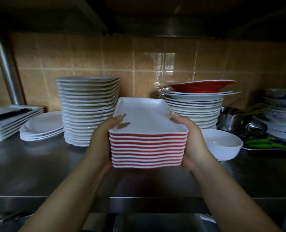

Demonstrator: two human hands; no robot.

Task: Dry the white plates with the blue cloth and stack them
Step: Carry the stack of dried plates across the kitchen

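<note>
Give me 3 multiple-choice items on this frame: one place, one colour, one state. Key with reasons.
1. Where is the small white bowl?
A. on the counter, right of the held stack
B. on top of the tall plate pile
C. left of the flat square plates

2. What colour are the outer sides of the held dishes?
A. blue
B. red
C. green

3. How is the held stack supported?
A. left hand only
B. resting free on the counter
C. both hands

Key: 1 A, it sits on the steel counter beside the right hand. 2 B, red bands show between white rims. 3 C, the left hand and right hand grip opposite sides.
</note>
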